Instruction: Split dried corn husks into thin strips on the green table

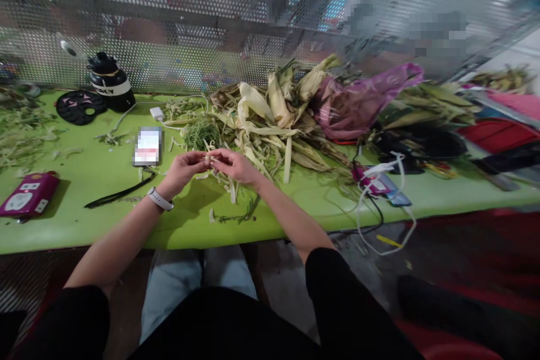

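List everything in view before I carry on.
table: 1, green, across view
perforated screen: 1, grey, behind
husks: many, pale yellow, centre heap
strands: 1 clump, green, beside husks
bag: 1, purple, right of husks
bottle: 1, black-and-white, back left
mask-shaped item: 1, black, beside bottle
phone: 1, pale screen, left of grips
strap: 1, black, below phone
box: 1, purple, left edge
cables: several, white and black, right
blurred item: 1, red, far right
small piece: 1, pale, between grips
wristband: 1, white, left wrist
left grip: 1, bare, pinching piece
right grip: 1, bare, likewise
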{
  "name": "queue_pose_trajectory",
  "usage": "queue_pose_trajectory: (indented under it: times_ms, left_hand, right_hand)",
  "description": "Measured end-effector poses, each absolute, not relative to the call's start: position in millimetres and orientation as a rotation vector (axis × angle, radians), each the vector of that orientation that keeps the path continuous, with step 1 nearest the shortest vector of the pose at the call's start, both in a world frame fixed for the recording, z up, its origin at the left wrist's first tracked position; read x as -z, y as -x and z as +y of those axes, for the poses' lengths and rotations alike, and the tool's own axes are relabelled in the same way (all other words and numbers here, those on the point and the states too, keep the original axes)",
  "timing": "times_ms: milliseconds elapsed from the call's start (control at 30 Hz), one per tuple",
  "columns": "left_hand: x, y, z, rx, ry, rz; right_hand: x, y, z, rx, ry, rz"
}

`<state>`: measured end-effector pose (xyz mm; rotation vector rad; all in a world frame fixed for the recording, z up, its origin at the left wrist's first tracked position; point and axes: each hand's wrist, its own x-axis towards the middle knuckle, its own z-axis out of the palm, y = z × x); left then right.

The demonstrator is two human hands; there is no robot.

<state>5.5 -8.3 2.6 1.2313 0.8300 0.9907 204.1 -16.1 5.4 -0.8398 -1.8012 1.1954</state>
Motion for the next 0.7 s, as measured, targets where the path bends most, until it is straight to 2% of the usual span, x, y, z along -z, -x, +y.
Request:
queue_pose_trajectory:
  times_ms: [200,367,533,700]
  left_hand:
    - [-10.5,-6.3,-11.3,-0.932,-1.228,0.900]
    - [-5.3,1.4,-1.4,-0.997,-1.237,0.979]
    - [2.9,8.2,13.4,-1.101,-1.144,0.958]
    - [5.0,8.1,16.0,-1.090,-1.093,0.892]
  right_hand:
    - [-18.4,-208.1,-21.5,-0.892,1.020,-2.050]
    - [-19.1,-228.0,-27.6,-0.773,1.133,-1.861]
    - [-5.5,-248.9,-23.3,-0.300,1.738,-1.996]
    - [5.0,-240.6,-15.6,-0.228,1.974,-2.149]
